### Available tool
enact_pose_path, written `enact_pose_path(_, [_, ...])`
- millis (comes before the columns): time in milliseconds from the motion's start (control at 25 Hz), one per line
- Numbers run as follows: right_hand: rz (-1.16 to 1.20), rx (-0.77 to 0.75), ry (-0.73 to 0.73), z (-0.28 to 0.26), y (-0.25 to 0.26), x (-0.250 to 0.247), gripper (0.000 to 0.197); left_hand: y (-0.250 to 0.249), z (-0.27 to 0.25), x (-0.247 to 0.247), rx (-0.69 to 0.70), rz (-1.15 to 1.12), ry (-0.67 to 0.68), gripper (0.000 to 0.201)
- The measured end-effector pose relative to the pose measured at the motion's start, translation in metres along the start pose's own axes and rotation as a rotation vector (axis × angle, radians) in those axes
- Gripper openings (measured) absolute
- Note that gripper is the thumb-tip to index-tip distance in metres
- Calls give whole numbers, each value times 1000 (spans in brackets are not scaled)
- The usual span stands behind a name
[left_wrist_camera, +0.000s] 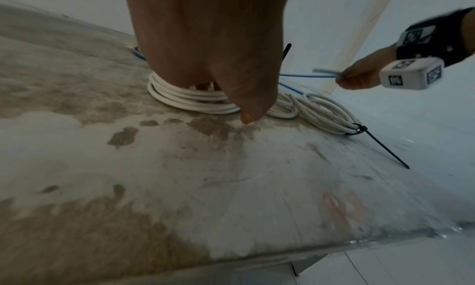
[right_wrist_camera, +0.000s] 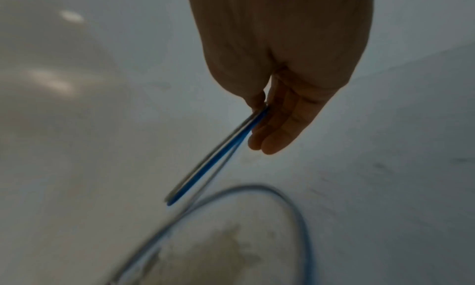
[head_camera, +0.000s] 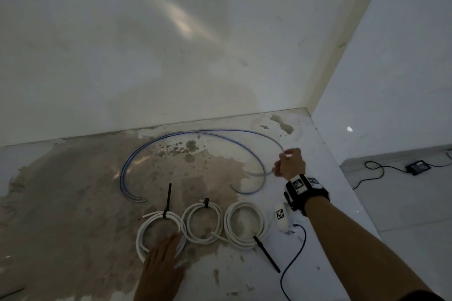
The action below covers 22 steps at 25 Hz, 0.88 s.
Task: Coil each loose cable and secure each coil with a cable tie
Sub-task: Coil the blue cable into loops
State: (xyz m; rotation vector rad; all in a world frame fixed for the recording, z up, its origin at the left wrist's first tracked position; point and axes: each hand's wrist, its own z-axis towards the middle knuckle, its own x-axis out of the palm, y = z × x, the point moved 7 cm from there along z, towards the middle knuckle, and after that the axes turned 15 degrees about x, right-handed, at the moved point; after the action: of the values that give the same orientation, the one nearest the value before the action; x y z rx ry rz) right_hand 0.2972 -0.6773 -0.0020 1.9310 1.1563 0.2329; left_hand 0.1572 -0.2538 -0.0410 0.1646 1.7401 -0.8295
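Three white cable coils lie in a row on the stained worktop (head_camera: 73,203): left coil (head_camera: 141,234), middle coil (head_camera: 203,239), right coil (head_camera: 228,227). Each carries a black cable tie: (head_camera: 168,199), (head_camera: 206,202), (head_camera: 266,254). My left hand (head_camera: 175,239) rests flat on the left coil (left_wrist_camera: 180,98) with its fingers straight. A loose blue-and-white cable (head_camera: 137,154) sweeps in wide arcs behind the coils. My right hand (head_camera: 289,164) pinches two strands of this cable (right_wrist_camera: 205,167) between thumb and fingers, a little above the worktop at the far right.
A wall runs behind the worktop, and a pillar corner (head_camera: 342,56) stands at its far right end. The worktop's right edge drops to a tiled floor holding a black box (head_camera: 418,166) with cords. A thin black wire (head_camera: 291,259) trails from my right wrist camera.
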Motion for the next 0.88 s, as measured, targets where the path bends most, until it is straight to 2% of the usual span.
enact_pose_path(120, [-29, -203, 104, -37, 73, 17, 16, 7, 3, -15, -14, 2, -83, 73])
enact_pose_path(240, [-60, -479, 240, -105, 140, 41, 21, 10, 24, -59, 1, -56, -277, 53])
enact_pose_path(360, [-116, -705, 386, -174, 184, 63, 23, -2, 68, -146, 30, -227, -511, 51])
enact_pose_path(480, [-189, -780, 527, -232, 202, 88, 23, -36, 121, -253, 240, -215, -691, 57])
enact_pose_path(520, [-224, -807, 557, -248, 204, 93, 23, -45, 138, -281, 290, -179, -701, 60])
enact_pose_path(600, [-260, -863, 574, -274, 210, 98, 22, -66, 168, -326, 359, -152, -614, 57])
enact_pose_path(720, [-225, -896, 506, -283, 224, 88, 21, -78, 185, -362, 426, -233, -511, 17])
enact_pose_path(880, [-336, -934, 306, -273, 232, 75, 20, -60, 180, -383, 398, -289, -498, 28])
